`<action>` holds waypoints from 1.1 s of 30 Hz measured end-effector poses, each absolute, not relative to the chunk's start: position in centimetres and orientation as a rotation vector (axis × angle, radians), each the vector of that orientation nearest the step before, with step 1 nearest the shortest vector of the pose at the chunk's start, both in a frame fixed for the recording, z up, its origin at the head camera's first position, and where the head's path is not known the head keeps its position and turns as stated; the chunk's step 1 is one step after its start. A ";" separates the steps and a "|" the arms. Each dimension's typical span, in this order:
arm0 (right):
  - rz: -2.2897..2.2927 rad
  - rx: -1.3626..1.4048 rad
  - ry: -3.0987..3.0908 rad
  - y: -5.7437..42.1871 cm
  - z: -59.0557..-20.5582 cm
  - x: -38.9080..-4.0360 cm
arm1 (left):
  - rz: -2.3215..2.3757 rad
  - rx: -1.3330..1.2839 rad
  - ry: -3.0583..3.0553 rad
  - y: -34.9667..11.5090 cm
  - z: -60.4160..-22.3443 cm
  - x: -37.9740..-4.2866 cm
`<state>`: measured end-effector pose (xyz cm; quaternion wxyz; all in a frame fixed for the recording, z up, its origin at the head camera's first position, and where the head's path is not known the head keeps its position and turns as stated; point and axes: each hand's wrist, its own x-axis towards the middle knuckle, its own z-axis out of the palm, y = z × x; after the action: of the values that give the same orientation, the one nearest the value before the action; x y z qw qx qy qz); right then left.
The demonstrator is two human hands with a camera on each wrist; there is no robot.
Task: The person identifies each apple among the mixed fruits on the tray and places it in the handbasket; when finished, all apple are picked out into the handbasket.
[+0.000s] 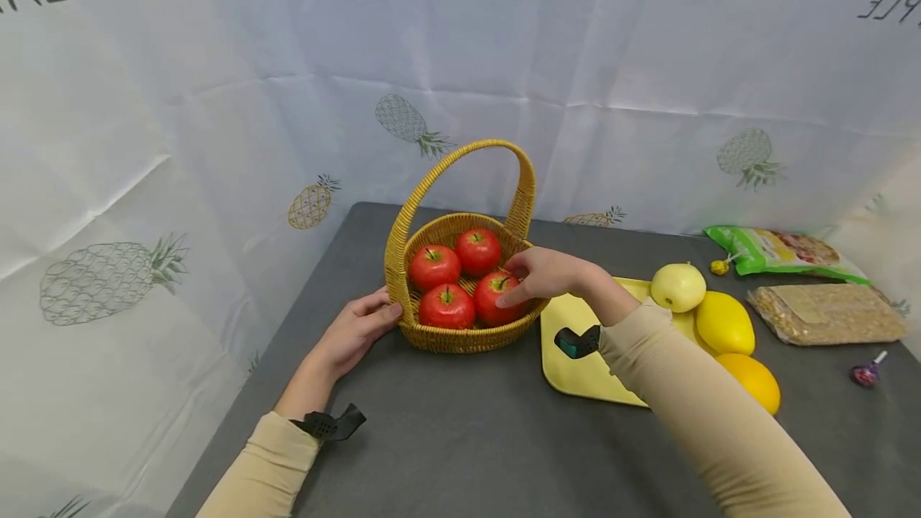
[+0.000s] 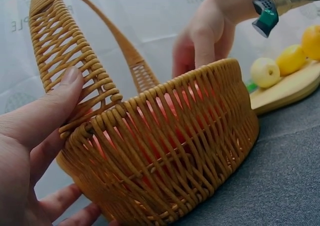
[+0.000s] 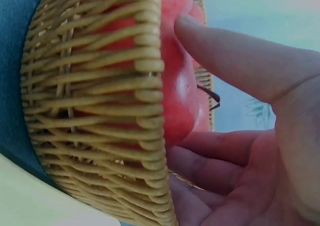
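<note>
A woven wicker basket [image 1: 460, 340] with a tall arched handle stands on the table, holding several red apples [image 1: 435, 266]. My left hand [image 1: 357, 334] holds the basket's left side. In the left wrist view its thumb [image 2: 70, 81] lies on the base of the handle, with the other fingers along the wall below. My right hand [image 1: 550, 274] reaches over the right rim and grips the front right apple [image 1: 496, 298] inside the basket. In the right wrist view, the thumb [image 3: 225, 51] touches that apple's side, and the other fingers curve around the opposite side, partly hidden by the rim.
Right of the basket is a yellow tray [image 1: 568, 358], partly under my right forearm. A pale round fruit [image 1: 678, 288], a yellow mango-like fruit [image 1: 725, 323] and an orange fruit [image 1: 751, 382] are there. Farther right lie a green packet [image 1: 799, 254], a grain bag [image 1: 827, 314] and lollipops [image 1: 866, 375].
</note>
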<state>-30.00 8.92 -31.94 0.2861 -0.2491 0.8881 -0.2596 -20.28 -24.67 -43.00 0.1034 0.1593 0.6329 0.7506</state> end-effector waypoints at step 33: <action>-1.313 -0.537 2.561 15.7 -32.9 -24.6 | 2.278 0.286 1.958 -23.2 -43.0 -19.4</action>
<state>-24.63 15.73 -32.93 0.1070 -0.1825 0.8698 -0.4458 -19.42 -23.22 -43.04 0.0620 0.0947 0.6475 0.7536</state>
